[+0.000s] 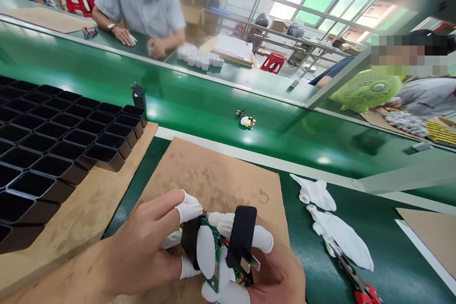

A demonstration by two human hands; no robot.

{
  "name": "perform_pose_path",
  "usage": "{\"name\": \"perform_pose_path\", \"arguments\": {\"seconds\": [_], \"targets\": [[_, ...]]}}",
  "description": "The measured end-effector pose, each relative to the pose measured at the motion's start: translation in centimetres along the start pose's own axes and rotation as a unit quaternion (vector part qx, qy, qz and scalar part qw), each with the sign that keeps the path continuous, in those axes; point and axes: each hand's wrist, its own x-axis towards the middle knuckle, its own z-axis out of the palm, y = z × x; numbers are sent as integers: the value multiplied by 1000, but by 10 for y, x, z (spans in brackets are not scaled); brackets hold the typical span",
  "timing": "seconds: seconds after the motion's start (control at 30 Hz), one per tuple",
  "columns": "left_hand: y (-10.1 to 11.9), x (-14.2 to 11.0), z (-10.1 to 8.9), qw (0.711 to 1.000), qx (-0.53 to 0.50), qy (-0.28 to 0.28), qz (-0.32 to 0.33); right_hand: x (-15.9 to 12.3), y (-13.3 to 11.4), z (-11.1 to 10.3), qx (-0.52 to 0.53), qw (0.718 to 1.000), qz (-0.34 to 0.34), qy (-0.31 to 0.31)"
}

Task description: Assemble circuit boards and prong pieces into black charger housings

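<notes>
Left hand (pixel 153 242), white-tipped, pinches black plastic box (pixel 189 242); right hand (pixel 276 261) grips black two-pronged plug cap (pixel 242 235), green circuit board (pixel 217 251) between, all above stained brown cardboard sheet (pixel 221 168). Room to move: ahead, over sheet's far part to flat white rail (pixel 213 146). Open black plastic cases (pixel 67 128) crowd left; white cloth finger covers (pixel 344 230), red-handled metal pliers (pixel 356 278) obstruct right.
</notes>
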Motion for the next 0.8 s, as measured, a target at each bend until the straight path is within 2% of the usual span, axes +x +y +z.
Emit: {"name": "perform_pose_path", "arguments": {"seconds": [0.2,0.37,0.6,0.7,0.8], "targets": [[1,1,-2,1000,8,-5,-1,0,0,0,-14,1000,2,-6],[-1,-1,0,999,31,-3,8,-4,8,-1,-29,999,3,29],[-4,-2,2,999,37,0,14,-1,13,-1,-16,1000,-12,-13],[-6,0,1,1000,25,0,18,-10,14,-1,-13,999,-29,35],[-8,2,0,999,28,9,31,-17,11,-2,13,994,2,104]]}}
